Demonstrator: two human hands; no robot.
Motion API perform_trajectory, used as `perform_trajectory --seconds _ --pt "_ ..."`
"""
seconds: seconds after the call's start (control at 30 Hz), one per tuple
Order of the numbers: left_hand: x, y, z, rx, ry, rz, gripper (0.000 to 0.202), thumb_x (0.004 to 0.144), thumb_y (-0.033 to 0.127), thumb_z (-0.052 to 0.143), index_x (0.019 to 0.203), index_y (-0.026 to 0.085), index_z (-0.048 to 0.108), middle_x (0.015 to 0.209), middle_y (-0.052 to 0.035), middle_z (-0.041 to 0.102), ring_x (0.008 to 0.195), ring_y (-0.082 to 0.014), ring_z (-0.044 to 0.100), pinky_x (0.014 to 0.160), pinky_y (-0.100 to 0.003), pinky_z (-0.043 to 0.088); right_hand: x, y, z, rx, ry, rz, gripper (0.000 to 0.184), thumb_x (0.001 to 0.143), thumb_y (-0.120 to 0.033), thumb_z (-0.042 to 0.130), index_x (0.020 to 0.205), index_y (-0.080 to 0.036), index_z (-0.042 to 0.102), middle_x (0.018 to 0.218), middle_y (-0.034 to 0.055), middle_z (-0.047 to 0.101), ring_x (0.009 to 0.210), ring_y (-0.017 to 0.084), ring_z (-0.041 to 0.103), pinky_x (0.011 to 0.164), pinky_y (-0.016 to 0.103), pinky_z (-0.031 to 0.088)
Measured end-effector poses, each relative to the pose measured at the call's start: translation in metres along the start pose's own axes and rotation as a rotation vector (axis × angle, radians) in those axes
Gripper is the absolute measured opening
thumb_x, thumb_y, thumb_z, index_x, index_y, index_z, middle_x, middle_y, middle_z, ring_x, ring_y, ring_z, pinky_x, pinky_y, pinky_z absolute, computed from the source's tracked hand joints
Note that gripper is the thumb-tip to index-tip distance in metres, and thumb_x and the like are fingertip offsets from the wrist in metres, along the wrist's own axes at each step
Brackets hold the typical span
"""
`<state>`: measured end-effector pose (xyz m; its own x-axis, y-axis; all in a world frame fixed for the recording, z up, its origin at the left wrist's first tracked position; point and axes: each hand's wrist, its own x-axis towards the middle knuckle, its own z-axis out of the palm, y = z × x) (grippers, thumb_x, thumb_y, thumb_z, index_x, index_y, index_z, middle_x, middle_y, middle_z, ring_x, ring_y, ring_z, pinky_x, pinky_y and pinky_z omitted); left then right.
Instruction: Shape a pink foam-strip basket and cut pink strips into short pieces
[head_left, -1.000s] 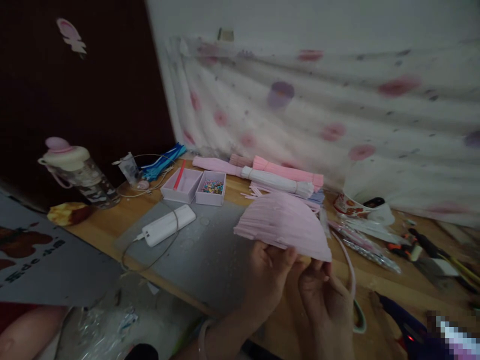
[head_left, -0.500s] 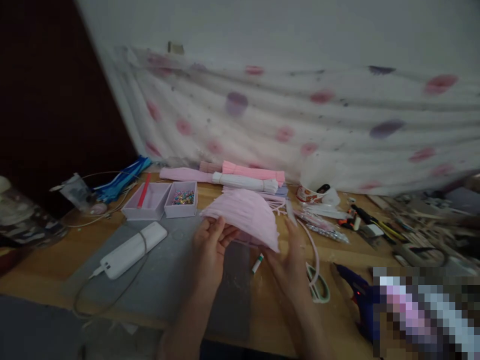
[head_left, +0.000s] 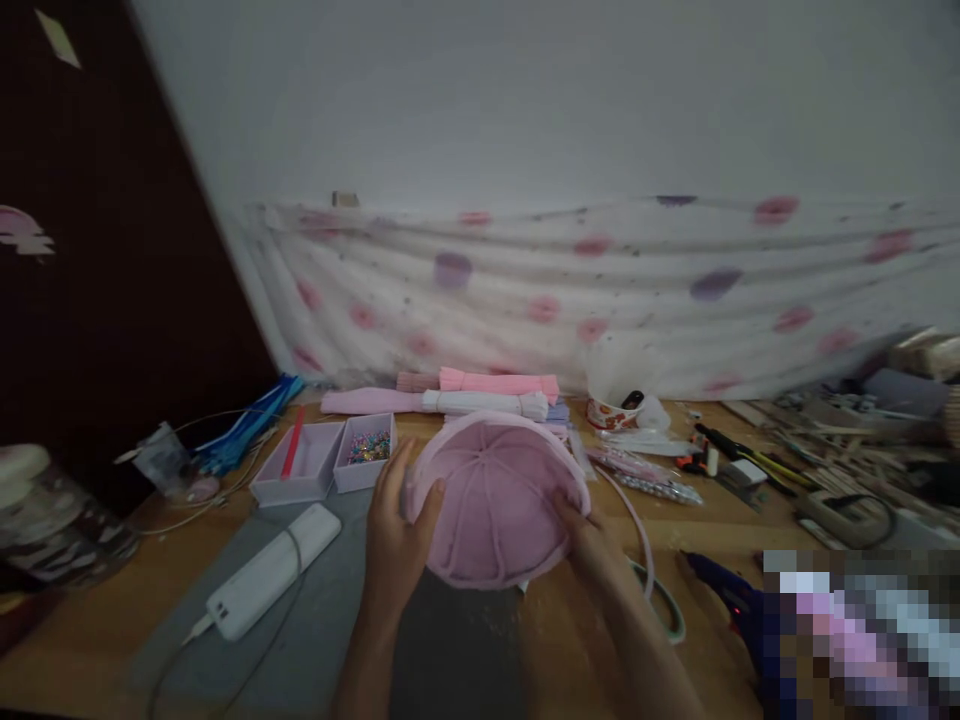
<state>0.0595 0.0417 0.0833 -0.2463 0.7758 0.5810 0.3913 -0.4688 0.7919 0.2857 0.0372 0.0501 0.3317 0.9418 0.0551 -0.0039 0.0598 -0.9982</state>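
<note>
I hold a pink domed cap-shaped piece [head_left: 495, 500] made of fuzzy pink strips, its hollow ribbed inside turned toward me. My left hand [head_left: 399, 535] grips its left rim, thumb on the inside and fingers behind. At its lower right rim sits my right hand [head_left: 592, 540], with the thumb over the edge. The piece hangs just above a grey mat [head_left: 330, 620] on the wooden table [head_left: 97, 620].
Two pale boxes [head_left: 322, 465], one holding coloured beads, stand left of the piece. A white power bank [head_left: 274, 570] with a cable lies on the mat. Bundles of pink and white stems [head_left: 480, 395] lie behind. Scissors [head_left: 667, 610], a glue gun [head_left: 731, 600] and tools sit to the right.
The pink piece has been turned from a side-on fan view so that its hollow inside faces me. Both hands shifted to its rim, and the camera tilted up and swung right.
</note>
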Motion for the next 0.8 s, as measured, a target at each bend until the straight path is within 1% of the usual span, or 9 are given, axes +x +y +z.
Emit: perform_trajectory --seconds 0.07,0.13,0.23,0.33,0.47,0.6,0.67,0.73,0.8 --pt "-0.002 0.001 0.002 -0.077 -0.055 -0.075 0.048 0.091 0.039 0.059 0.135 0.019 0.057 0.144 -0.0150 0.057 0.138 -0.0279 0.048 0.115 -0.046 0.036 -0.004 0.005 -0.001 -0.003 -0.035 0.059 0.056 0.074 -0.062 0.068 0.096 -0.012 0.078 0.090 0.0148 0.078 0.101 0.036 0.071 0.092 0.050 0.054" --pt "-0.003 0.004 0.003 -0.124 -0.051 -0.110 0.046 0.094 0.042 0.054 0.134 0.021 0.059 0.144 -0.0133 0.058 0.138 -0.0278 0.049 0.114 -0.044 0.038 -0.005 0.008 -0.001 -0.013 -0.047 0.075 0.056 0.076 -0.062 0.067 0.097 -0.012 0.078 0.086 0.0140 0.078 0.097 0.035 0.073 0.090 0.050 0.055" --pt "-0.004 0.010 -0.001 -0.170 -0.057 -0.141 0.045 0.094 0.046 0.054 0.132 0.023 0.062 0.141 -0.0111 0.061 0.138 -0.0281 0.049 0.114 -0.043 0.040 -0.007 0.008 0.000 -0.044 -0.018 0.009 0.054 0.079 -0.060 0.065 0.099 -0.012 0.078 0.088 0.0139 0.078 0.100 0.035 0.072 0.092 0.050 0.054" --pt "-0.005 0.015 -0.005 -0.205 -0.058 -0.157 0.047 0.093 0.051 0.054 0.128 0.023 0.065 0.138 -0.0106 0.064 0.139 -0.0284 0.048 0.114 -0.042 0.039 -0.009 0.005 0.005 -0.083 0.030 -0.147 0.050 0.081 -0.055 0.061 0.106 -0.014 0.076 0.101 0.0138 0.077 0.110 0.035 0.068 0.099 0.052 0.050" --pt "-0.010 0.015 -0.007 -0.266 0.022 -0.196 0.046 0.094 0.055 0.052 0.125 0.025 0.068 0.135 -0.0083 0.066 0.139 -0.0271 0.047 0.115 -0.041 0.036 -0.012 0.006 0.013 -0.137 0.038 -0.430 0.047 0.085 -0.042 0.053 0.125 -0.021 0.069 0.124 0.0093 0.071 0.126 0.029 0.059 0.110 0.049 0.043" --pt "-0.016 0.010 -0.005 -0.643 0.037 -0.342 0.059 0.089 0.068 0.051 0.125 0.025 0.068 0.139 -0.0078 0.063 0.138 -0.0276 0.047 0.117 -0.040 0.032 -0.015 0.010 0.014 -0.217 0.002 -0.644 0.053 0.088 -0.023 0.047 0.140 -0.025 0.056 0.142 0.0075 0.059 0.134 0.026 0.052 0.112 0.051 0.041" --pt "-0.016 0.008 -0.003 -0.871 0.057 -0.433 0.065 0.081 0.072 0.059 0.121 0.022 0.070 0.137 -0.0087 0.065 0.137 -0.0286 0.049 0.116 -0.039 0.033 -0.016 0.009 0.013 -0.260 -0.018 -0.725 0.060 0.088 -0.016 0.047 0.147 -0.028 0.048 0.148 0.0063 0.053 0.137 0.026 0.049 0.113 0.051 0.041" --pt "-0.013 0.003 -0.002 -1.009 0.105 -0.519 0.060 0.077 0.067 0.068 0.115 0.021 0.073 0.130 -0.0083 0.069 0.133 -0.0281 0.052 0.112 -0.036 0.037 -0.018 0.005 0.013 -0.299 -0.039 -0.795 0.068 0.086 -0.010 0.049 0.150 -0.032 0.041 0.151 0.0052 0.049 0.139 0.025 0.047 0.112 0.050 0.041" --pt "-0.008 -0.005 -0.001 -1.074 0.139 -0.593 0.046 0.081 0.058 0.067 0.108 0.021 0.075 0.122 -0.0070 0.073 0.129 -0.0264 0.056 0.107 -0.035 0.042 -0.018 -0.001 0.015 -0.328 -0.068 -0.858 0.073 0.084 -0.006 0.050 0.151 -0.034 0.039 0.152 0.0042 0.048 0.140 0.024 0.045 0.112 0.048 0.043"
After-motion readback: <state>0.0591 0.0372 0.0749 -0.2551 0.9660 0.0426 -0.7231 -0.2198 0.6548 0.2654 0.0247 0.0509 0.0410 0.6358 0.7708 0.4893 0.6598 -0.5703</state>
